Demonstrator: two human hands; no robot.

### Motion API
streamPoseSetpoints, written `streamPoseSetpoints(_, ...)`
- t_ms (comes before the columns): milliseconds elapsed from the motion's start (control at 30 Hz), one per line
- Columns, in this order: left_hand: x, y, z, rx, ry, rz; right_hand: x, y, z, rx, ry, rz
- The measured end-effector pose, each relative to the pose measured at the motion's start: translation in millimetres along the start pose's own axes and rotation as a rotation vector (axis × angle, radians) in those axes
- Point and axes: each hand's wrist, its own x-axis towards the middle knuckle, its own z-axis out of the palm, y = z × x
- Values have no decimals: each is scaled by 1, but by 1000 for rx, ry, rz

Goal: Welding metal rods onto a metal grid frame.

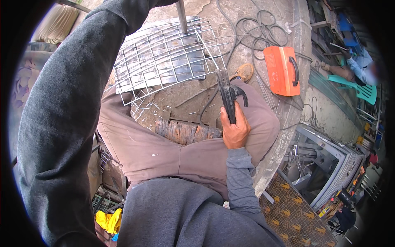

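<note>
My right hand [236,128] is closed round the handle of a black welding electrode holder [227,94]. A thin welding electrode [209,52] runs from its jaws up and left, toward the foot of an upright metal rod [181,17]. That foot meets a welded wire mesh grid [152,61]; whether the electrode touches it I cannot tell. The mesh lies over a grey metal sheet [191,66] in front of my knees. My left arm [72,103], in a dark grey sleeve, reaches up past the top edge near the rod, and its hand is out of the picture.
An orange welding machine [282,71] stands to the right, with black cables [257,29] looped behind it. Short electrode stubs lie on the ground by a worn, wrapped log [187,131] between my legs. Metal frames [325,160], a green chair [357,87] and another person [362,68] are farther right.
</note>
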Motion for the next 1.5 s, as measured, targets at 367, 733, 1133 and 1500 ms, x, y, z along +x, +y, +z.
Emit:
streamPoseSetpoints(367,5,-5,5,17,-20,-1,-1,1,1,19,38,-12)
streamPoseSetpoints(733,0,2,1,-5,-3,-22,-1,3,1,25,32,-15)
streamPoseSetpoints(1133,-1,0,0,-21,27,-25,-5,7,2,-43,11,12)
streamPoseSetpoints(1500,7,-3,6,81,1,103,-7,5,-1,1,45,44)
